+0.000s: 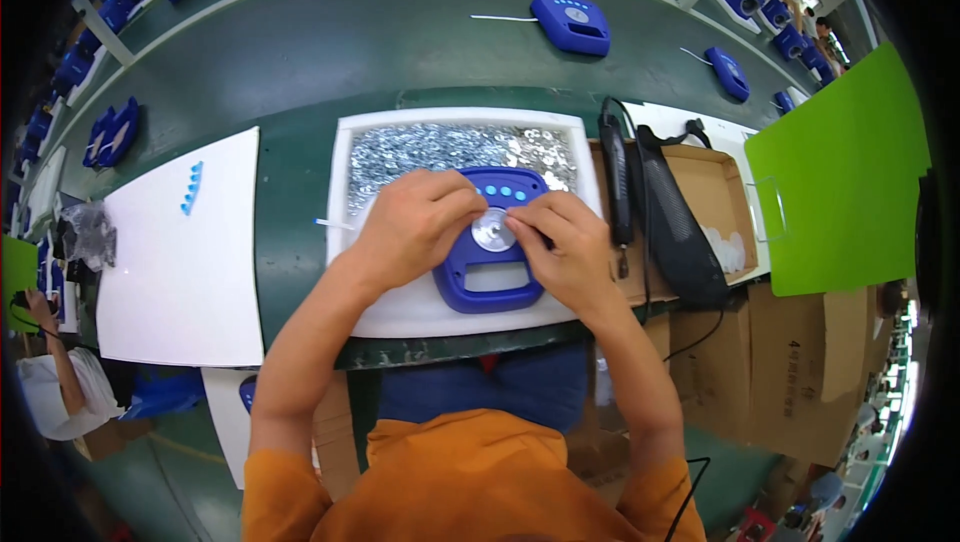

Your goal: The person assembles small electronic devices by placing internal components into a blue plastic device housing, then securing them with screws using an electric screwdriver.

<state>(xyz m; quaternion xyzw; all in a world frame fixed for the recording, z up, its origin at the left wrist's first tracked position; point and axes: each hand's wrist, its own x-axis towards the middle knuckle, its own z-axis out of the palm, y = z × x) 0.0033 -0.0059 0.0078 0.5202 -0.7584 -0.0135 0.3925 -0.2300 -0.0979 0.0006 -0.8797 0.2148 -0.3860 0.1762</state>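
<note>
A blue plastic housing with a handle opening lies in front of me on a white foam tray. A clear round disc sits in its middle, and light-blue buttons run along its upper part. At the disc's upper left edge, the fingers of my left hand are pinched together. My right hand is pinched in the same way at the disc's right edge. What either hand's fingertips hold, if anything, is too small to tell. Beyond the housing, the tray holds many small silvery metal parts.
To the right lie a black electric screwdriver, a black mesh holder and a cardboard box, beside a green panel. A white board with small blue pieces is at left. Another blue housing rests on the far green belt.
</note>
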